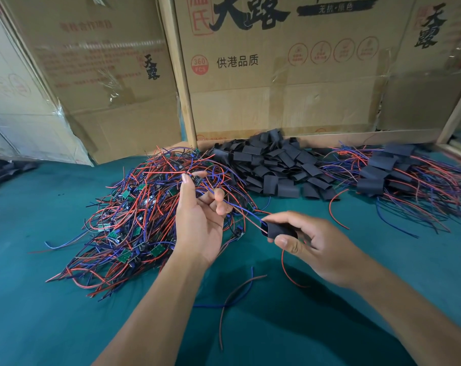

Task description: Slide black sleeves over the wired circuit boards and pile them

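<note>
Right now the right hand (311,241) pinches a black sleeve (278,229) in a narrow grip, red and blue wires (246,213) already entering its mouth. The left hand (200,215) holds those wires taut, a small circuit board (197,179) at its fingertips. Beyond lie the tangled unsleeved heap (134,215), spare sleeves (274,165) and the finished pile (388,170) on the green tabletop (52,313). Slack wires could snag the heap and drag neighbours along.

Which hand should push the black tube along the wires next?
The right hand, probably. It already pinches the black sleeve with the wires entering it, while the left hand holds the wires taut near the board.
</note>
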Demonstrator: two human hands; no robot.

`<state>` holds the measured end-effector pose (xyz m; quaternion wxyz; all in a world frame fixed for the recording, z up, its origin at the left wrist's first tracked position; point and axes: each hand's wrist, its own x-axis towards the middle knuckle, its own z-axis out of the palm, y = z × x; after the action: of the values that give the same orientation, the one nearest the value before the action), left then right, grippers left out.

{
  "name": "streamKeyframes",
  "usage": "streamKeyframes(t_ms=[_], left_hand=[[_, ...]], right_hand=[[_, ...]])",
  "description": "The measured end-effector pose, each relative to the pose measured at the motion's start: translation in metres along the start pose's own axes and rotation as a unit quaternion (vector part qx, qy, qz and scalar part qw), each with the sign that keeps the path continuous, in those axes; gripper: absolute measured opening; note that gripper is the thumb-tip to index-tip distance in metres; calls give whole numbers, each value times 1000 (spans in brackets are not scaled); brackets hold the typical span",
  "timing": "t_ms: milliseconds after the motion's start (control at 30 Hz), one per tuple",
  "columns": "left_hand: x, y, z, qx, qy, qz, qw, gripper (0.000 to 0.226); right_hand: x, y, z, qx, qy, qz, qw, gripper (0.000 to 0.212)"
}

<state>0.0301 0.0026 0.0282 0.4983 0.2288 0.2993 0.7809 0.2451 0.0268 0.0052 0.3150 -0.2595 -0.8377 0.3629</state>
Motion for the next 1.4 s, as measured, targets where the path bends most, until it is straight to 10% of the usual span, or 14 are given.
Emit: streamKeyframes(t_ms=[533,1233,1400], left_hand=[[-19,-29,10,163,-157,-20,974,23],[-22,-40,10,360,-181,-20,915,32],[-22,-38,9,254,-154,-129,946,14]], right_hand=[[0,0,5,-210,131,38,968,50],[1,-9,1,-334,151,-27,930,36],[1,-8,0,-316,134,-24,939,36]])
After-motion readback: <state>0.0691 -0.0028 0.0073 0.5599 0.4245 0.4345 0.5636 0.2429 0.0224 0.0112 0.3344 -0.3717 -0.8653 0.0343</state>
